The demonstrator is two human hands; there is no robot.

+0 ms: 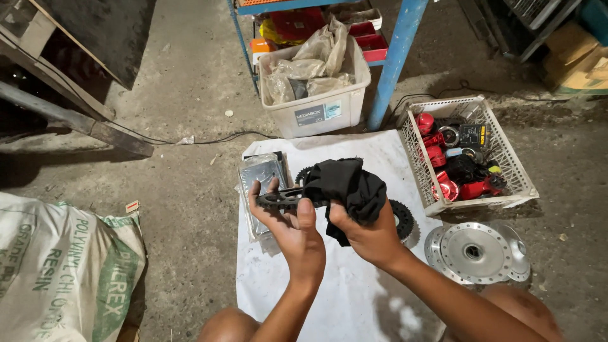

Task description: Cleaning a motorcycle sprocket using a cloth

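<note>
Above a white sheet (354, 285) spread on the concrete floor, a dark toothed sprocket (278, 201) is gripped by the left hand (291, 228), fingers curled around its rim. A black cloth (348, 183) is bunched in the right hand (370, 234) and pressed against the sprocket. Beyond lie a larger sprocket (403, 218), silver hub plates (478, 253) and a white basket (506, 164) of red parts.
</note>
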